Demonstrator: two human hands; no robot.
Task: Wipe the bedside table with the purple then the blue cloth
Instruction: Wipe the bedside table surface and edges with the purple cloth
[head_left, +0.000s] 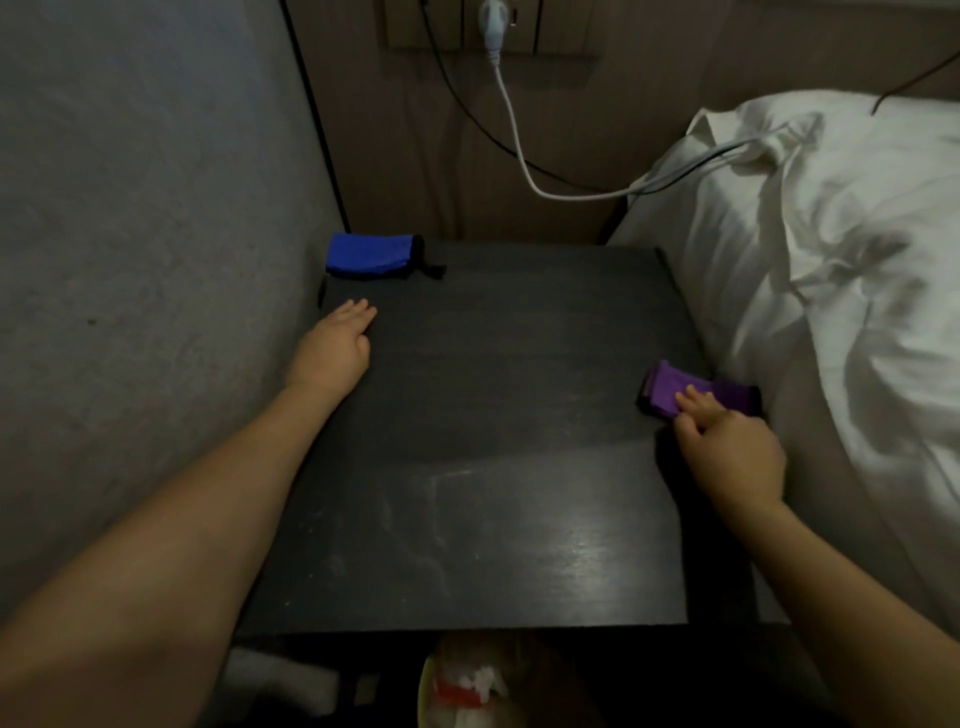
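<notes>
The dark bedside table (483, 415) fills the middle of the view, with pale smears on its near half. A folded blue cloth (371, 255) lies at the far left corner. A folded purple cloth (670, 389) sits at the right edge beside the bed. My right hand (727, 447) rests its fingertips on the near end of the purple cloth, fingers bent; whether it grips the cloth cannot be told. My left hand (337, 345) lies flat on the table's left edge, fingers apart and empty, a little short of the blue cloth.
A grey wall (145, 260) runs close along the left. White bedding (831, 286) presses against the table's right side. A white cable (511, 130) and black cables hang from a wall socket behind. Something white, red and yellow (462, 691) sits below the front edge.
</notes>
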